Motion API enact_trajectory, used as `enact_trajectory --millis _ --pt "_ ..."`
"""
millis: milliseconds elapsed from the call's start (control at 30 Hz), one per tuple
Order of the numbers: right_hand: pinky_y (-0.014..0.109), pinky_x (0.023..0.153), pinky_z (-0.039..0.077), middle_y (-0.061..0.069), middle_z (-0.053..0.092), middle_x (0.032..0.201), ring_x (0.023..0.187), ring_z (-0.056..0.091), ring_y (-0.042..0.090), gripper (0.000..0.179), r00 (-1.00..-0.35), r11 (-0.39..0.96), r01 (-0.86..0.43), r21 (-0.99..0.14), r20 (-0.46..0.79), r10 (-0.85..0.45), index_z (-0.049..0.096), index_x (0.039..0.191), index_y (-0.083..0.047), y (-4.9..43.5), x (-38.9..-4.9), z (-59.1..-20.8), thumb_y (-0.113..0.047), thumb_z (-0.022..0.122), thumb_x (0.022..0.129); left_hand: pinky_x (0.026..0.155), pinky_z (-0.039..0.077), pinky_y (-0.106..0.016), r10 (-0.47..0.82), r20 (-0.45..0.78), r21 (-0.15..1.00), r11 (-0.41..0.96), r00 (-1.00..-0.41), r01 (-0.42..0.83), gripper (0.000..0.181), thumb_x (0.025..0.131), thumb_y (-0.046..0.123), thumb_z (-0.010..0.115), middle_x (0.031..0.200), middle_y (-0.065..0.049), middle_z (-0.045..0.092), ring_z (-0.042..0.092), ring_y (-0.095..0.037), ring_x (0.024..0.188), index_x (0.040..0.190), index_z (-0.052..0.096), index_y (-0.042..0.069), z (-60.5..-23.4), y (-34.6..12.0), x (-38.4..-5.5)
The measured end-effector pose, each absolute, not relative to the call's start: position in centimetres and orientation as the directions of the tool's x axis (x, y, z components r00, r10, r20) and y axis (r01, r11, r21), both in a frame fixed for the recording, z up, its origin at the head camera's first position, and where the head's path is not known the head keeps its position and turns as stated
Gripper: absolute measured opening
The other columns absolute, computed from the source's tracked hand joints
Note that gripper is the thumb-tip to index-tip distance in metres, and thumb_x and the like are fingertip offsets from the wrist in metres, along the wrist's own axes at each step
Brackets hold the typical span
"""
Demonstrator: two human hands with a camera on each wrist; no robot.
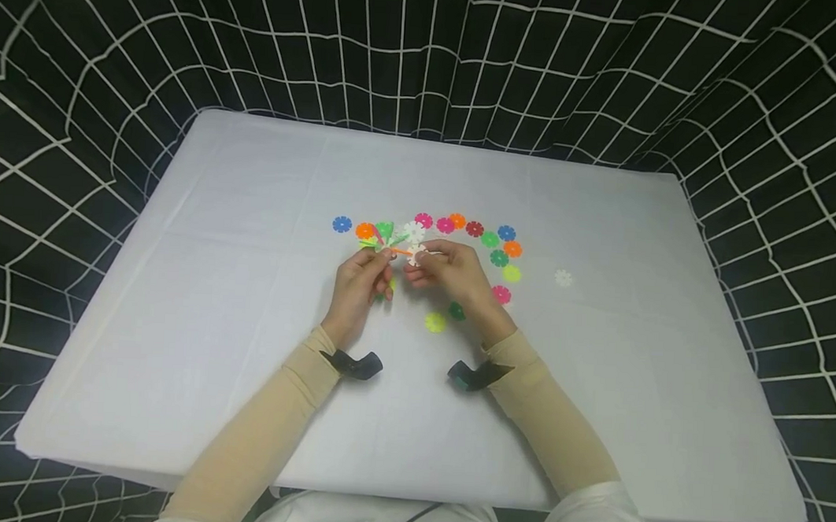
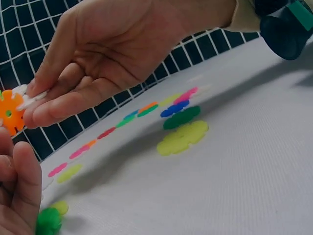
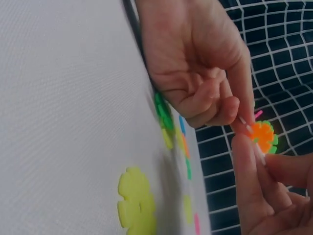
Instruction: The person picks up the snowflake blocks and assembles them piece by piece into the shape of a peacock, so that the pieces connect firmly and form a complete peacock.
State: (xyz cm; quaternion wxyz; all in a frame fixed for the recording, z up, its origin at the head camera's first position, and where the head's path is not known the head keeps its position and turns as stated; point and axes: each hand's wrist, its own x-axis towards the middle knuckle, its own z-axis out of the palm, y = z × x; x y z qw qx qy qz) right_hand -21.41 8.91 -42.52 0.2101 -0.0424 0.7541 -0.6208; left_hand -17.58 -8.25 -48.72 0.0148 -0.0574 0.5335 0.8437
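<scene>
My left hand (image 1: 357, 288) pinches a small cluster of interlocked flower-shaped plastic discs between thumb and forefinger. Green and pink discs stick out of that cluster, and an orange disc (image 2: 11, 111) stands edge-on toward the right. Between the thumb and fingers of my right hand (image 1: 463, 279) is a white disc (image 1: 415, 254), its notched edge meeting the orange one. The right wrist view shows the orange disc face-on between both sets of fingertips. Fingers partly hide the white disc and the cluster's middle.
Loose discs form a rough arc on the white-covered table (image 1: 639, 367), including a blue disc (image 1: 342, 224), a red disc (image 1: 474, 229) and a yellow disc (image 1: 435, 322). One white disc (image 1: 563, 278) lies apart at right. Black netted curtain (image 1: 428, 64) stands behind the table.
</scene>
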Motion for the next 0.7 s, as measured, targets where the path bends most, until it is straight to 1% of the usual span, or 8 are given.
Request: enact_trajectory --millis 100,200,267,367,433,533,633,700 --pt "0.044 0.088 0.061 0.028 0.073 0.111 0.097 0.075 0.038 0.033 -0.900 0.226 0.203 -0.953 -0.272 -0.341 0.058 0.130 0.005 8.8 -21.4 -42.6 -0.010 0.061 0.100 0.052 0.049 -0.021 -0.055 -0.105 0.907 -0.414 -0.993 -0.073 0.021 0.102 0.027 0.061 0.075 0.002 0.056 0.045 -0.009 0.058 0.096 0.056 0.007 -48.6 -8.0 -17.6" --pt "0.045 0.089 0.061 0.027 0.073 0.111 0.099 0.074 0.040 0.032 -0.886 0.243 0.189 -0.952 -0.272 -0.375 0.058 0.128 0.005 9.0 -21.5 -42.7 -0.011 0.061 0.100 0.051 0.050 -0.022 -0.056 -0.098 0.908 -0.414 -0.994 -0.066 0.020 0.103 0.026 0.059 0.075 0.002 0.057 0.045 -0.009 0.057 0.090 0.051 0.013 -48.5 -8.0 -17.6" --pt "0.042 0.090 0.061 0.022 0.075 0.110 0.099 0.075 0.036 0.032 -0.876 0.302 0.151 -0.941 -0.269 -0.401 0.061 0.126 0.003 9.3 -21.7 -42.5 -0.018 0.061 0.101 0.052 0.049 -0.022 -0.051 -0.097 0.903 -0.424 -0.994 -0.066 0.020 0.103 0.027 0.059 0.075 0.002 0.056 0.044 -0.010 0.058 0.090 0.051 0.014 -48.4 -8.0 -17.6" --pt "0.037 0.091 0.060 0.013 0.076 0.105 0.096 0.074 0.028 0.032 -0.858 0.463 0.038 -0.885 -0.267 -0.439 0.068 0.120 -0.004 10.4 -22.0 -42.0 -0.029 0.061 0.101 0.053 0.049 -0.022 -0.039 -0.098 0.900 -0.429 -0.994 -0.071 0.019 0.104 0.030 0.057 0.077 0.002 0.056 0.044 -0.010 0.060 0.095 0.053 0.014 -48.3 -8.1 -17.5" --pt "0.036 0.090 0.057 0.008 0.074 0.103 0.095 0.068 0.023 0.029 -0.829 0.608 -0.069 -0.791 -0.294 -0.476 0.070 0.116 -0.010 11.3 -22.0 -41.7 -0.032 0.061 0.100 0.054 0.049 -0.022 -0.031 -0.105 0.895 -0.439 -0.994 -0.080 0.019 0.105 0.031 0.055 0.078 0.002 0.055 0.043 -0.011 0.061 0.098 0.054 0.014 -48.3 -8.1 -17.5" --pt "0.037 0.089 0.053 0.005 0.067 0.106 0.100 0.057 0.023 0.026 -0.744 0.762 -0.240 -0.601 -0.390 -0.542 0.070 0.117 -0.016 12.3 -21.7 -41.3 -0.028 0.070 0.094 0.055 0.048 -0.022 -0.021 -0.118 0.891 -0.443 -0.993 -0.096 0.020 0.107 0.032 0.052 0.080 0.002 0.054 0.042 -0.011 0.063 0.097 0.051 0.015 -48.3 -8.2 -17.5" --pt "0.036 0.090 0.052 0.003 0.060 0.111 0.108 0.051 0.022 0.041 -0.659 0.805 -0.396 -0.441 -0.475 -0.584 0.065 0.122 -0.019 12.5 -21.3 -41.3 -0.029 0.080 0.085 0.056 0.048 -0.022 -0.015 -0.128 0.888 -0.446 -0.992 -0.108 0.021 0.108 0.032 0.049 0.080 0.001 0.053 0.041 -0.012 0.064 0.094 0.048 0.016 -48.3 -8.3 -17.5" --pt "0.037 0.090 0.052 0.005 0.057 0.111 0.111 0.048 0.022 0.047 -0.646 0.807 -0.442 -0.392 -0.485 -0.589 0.063 0.124 -0.018 12.2 -21.0 -41.3 -0.029 0.082 0.082 0.056 0.048 -0.022 -0.009 -0.130 0.885 -0.452 -0.991 -0.112 0.022 0.108 0.031 0.048 0.080 0.001 0.052 0.042 -0.012 0.064 0.092 0.047 0.017 -48.2 -8.3 -17.5"
